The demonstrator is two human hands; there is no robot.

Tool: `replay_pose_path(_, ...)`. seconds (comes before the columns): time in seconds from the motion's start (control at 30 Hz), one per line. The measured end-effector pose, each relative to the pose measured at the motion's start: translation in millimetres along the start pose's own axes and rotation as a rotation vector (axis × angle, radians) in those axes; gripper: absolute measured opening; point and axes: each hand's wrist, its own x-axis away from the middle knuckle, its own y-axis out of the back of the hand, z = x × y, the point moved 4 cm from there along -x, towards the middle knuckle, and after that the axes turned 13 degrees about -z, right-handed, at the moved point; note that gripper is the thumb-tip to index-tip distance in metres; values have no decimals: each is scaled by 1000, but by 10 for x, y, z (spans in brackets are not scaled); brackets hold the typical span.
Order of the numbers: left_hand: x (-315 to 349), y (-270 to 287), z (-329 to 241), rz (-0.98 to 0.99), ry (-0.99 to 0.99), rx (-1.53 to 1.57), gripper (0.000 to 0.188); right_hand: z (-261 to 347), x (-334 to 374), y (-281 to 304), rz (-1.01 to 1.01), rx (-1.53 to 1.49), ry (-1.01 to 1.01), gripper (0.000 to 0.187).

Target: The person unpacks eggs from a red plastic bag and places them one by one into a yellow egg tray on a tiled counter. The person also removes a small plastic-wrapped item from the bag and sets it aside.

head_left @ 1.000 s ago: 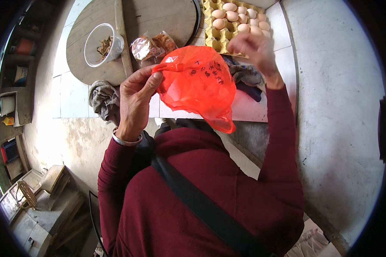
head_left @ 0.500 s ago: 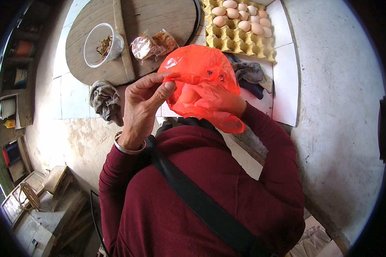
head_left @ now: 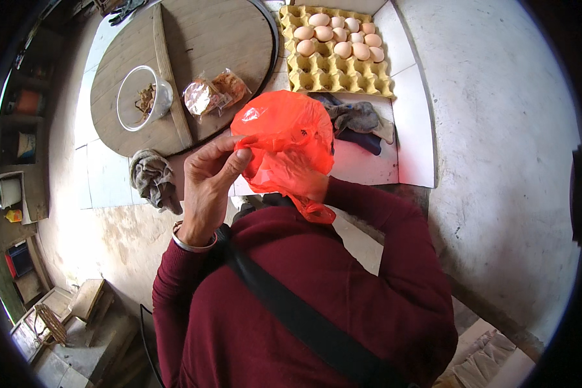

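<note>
A thin red plastic bag point(head_left: 278, 116) hangs over the near edge of the worktop. My left hand point(head_left: 205, 184), a bangle at its wrist, pinches the bag's rim between thumb and fingers. Inside the bag's mouth is my right hand point(head_left: 301, 174), seen dimly through the red film; its fingertips and whatever they touch are hidden. Beyond the bag, to the right, a yellow egg tray point(head_left: 339, 81) carries several pale brown eggs point(head_left: 323, 33) toward its far side, with bare cups along its near rows.
A round wooden board point(head_left: 119, 71) bears a clear plastic tub point(head_left: 139, 103) with brown bits and cellophane-wrapped food point(head_left: 216, 90). A grey rag point(head_left: 152, 178) lies by its near edge. Dark cloths point(head_left: 355, 119) lie below the tray. A wall point(head_left: 491, 129) stands at right.
The view has shifted, so the worktop things sit lower and further left. An egg shape seen through the bag near my right fingers no longer shows. My left hand keeps its pinch.
</note>
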Motion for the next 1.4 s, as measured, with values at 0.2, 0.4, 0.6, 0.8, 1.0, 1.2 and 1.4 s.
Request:
replay_pose_path(0.2, 5, 48, -11, -50, -34, -29, 20, 266, -16, 58, 4, -811, -485, 43)
replay_pose_path(0.4, -31, 82, 9, -57, -21, -25, 19, 578, 4, 146, -209, -591, -255, 35)
replay_pose_path(0.6, -78, 47, -1, -53, -13, 57, 19, 646, -78, 191, -225, -929, -235, 33)
replay_pose_path(0.8, 28, -29, 2, 75, 115, -47, 15, 793, -175, 177, -168, -1057, -215, 33)
replay_pose_path(1.0, 141, -150, -90, 227, 125, -61, 13, 955, -140, 169, -112, -1101, -240, 33)
replay_pose_path(1.2, -285, 163, -18, -168, -110, -86, 15, 1199, 213, 117, -32, -1003, -413, 32)
replay_pose_path(1.4, -534, 499, 164, -250, -162, -57, 18, 1340, 388, 43, 158, -720, -635, 44)
